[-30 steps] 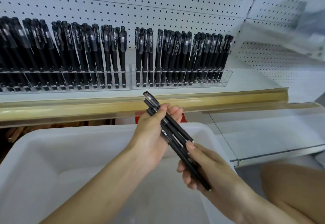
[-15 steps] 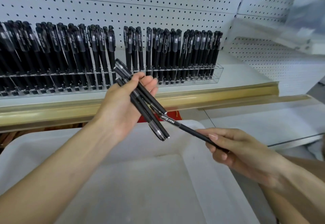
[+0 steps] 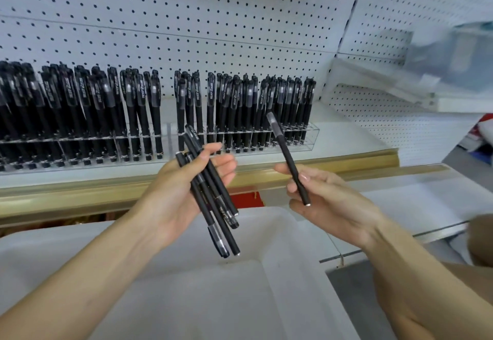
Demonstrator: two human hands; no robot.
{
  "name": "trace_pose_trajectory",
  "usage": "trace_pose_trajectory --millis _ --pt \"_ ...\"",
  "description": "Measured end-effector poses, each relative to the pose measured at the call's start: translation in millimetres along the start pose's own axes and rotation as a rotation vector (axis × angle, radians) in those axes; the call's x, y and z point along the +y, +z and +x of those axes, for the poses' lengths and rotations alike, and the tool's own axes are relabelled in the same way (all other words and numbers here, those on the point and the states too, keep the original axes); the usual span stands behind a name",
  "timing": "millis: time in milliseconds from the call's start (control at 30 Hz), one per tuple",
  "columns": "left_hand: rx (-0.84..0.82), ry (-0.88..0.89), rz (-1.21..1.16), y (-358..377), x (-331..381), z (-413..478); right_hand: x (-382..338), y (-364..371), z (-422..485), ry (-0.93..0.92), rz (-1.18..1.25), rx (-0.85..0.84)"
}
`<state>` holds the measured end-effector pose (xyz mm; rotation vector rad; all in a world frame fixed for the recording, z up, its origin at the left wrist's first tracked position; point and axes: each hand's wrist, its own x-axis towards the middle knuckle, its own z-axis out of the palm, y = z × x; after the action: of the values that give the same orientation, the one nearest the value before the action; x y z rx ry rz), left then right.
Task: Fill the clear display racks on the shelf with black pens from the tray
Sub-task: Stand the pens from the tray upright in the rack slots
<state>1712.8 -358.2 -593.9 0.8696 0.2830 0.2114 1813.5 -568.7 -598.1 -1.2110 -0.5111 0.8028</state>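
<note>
1. Both of my hands are up above the white tray [image 3: 280,235], which I use as the landmark for everything below.
2. My left hand [image 3: 181,195] hangs over the tray's far rim, palm turned up, with the fingers curled loosely round a bundle of black pens [image 3: 210,201]; the thumb lies across them.
3. That bundle slants, its lower ends pointing down toward the tray's inside and its upper ends toward the shelf [image 3: 360,137] beyond the tray.
4. My right hand [image 3: 328,201] is over the tray's far right corner, pinching a single black pen [image 3: 288,158] low on its barrel between thumb and fingers, the rest of the hand half open.
5. This pen leans up and to the left, capped end uppermost, its top showing in front of the right clear rack [image 3: 312,137].
6. Beyond the tray, on the shelf, the right clear rack and the left clear rack [image 3: 80,150] stand side by side, packed with upright black pens.
7. Of the tray's inside, the part I can see is bare.
8. Behind the racks rises a white pegboard [image 3: 186,19].
</note>
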Motion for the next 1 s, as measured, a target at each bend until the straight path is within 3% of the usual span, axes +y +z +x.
trace_pose_trajectory --millis 100,267,433,800,1000 --pt "-0.015 0.008 0.035 0.5 3.1 0.4 -8.5 4.0 14.6 -0.016 -0.108 0.037" --pt "-0.022 0.031 0.055 -2.0 2.0 0.7 -33.2 -6.6 44.0 -0.076 -0.654 0.226" --pt "-0.018 0.025 0.050 2.3 2.1 2.7 -52.0 -9.8 65.1 -0.171 -0.912 0.299" --pt "-0.016 0.033 0.056 2.8 2.1 4.1 -81.6 -8.9 89.7 -0.091 -0.990 0.324" --pt "-0.012 0.027 0.052 -1.2 2.6 3.8 -90.2 -13.4 93.4 -0.340 -0.920 0.481"
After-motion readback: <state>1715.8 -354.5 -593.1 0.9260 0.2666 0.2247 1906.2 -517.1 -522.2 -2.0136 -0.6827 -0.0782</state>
